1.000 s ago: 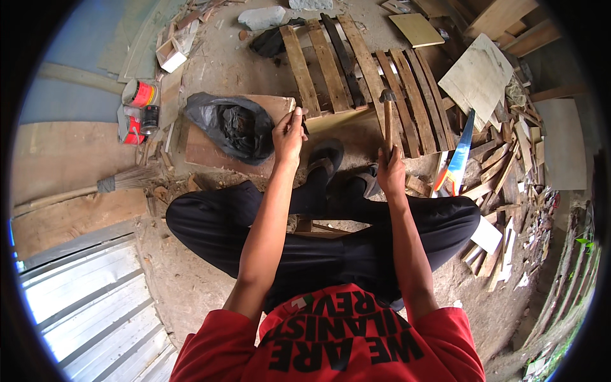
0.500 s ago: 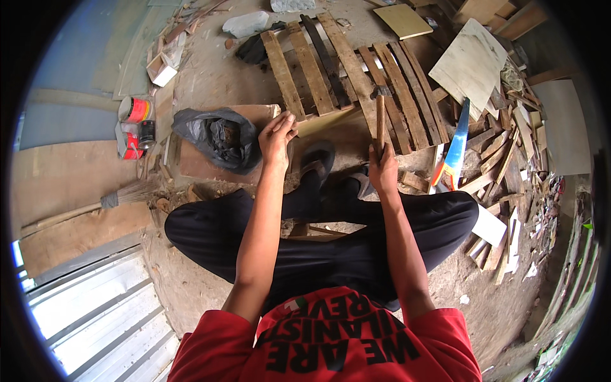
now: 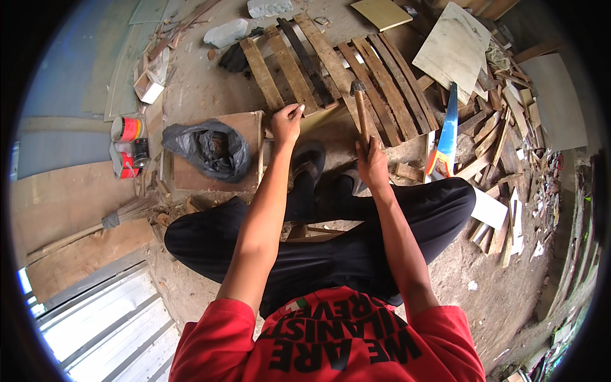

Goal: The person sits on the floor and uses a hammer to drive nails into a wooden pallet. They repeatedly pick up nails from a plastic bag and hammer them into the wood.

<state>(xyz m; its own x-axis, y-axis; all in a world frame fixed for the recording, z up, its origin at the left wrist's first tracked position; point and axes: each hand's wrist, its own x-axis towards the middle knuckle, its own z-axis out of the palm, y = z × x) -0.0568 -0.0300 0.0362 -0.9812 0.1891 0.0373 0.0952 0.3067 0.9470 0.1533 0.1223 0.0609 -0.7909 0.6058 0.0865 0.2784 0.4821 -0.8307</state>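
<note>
My right hand (image 3: 373, 164) is wrapped round the wooden handle of a hammer (image 3: 362, 118), whose dark head points away from me over the slats. My left hand (image 3: 287, 125) is closed, its fingertips pinched together at the near end of the slatted wooden pallet (image 3: 331, 63). What those fingers hold, if anything, is too small to make out. The pallet's worn boards lie side by side with gaps between them, one of them nearly black. Left of my left hand, a black plastic bag (image 3: 210, 153) sits open on a brown board (image 3: 248, 127).
A handsaw (image 3: 449, 134) with a blue blade and orange handle leans at the right, beside heaped wood scraps (image 3: 493, 140). Red cans (image 3: 126, 159) stand at the left, near a twig broom (image 3: 127, 213). A pale panel (image 3: 453, 51) lies behind the saw.
My left hand has moved right and forward relative to the pallet, onto its near end. The hammer now leans further left in my right hand. The whole view has shifted slightly.
</note>
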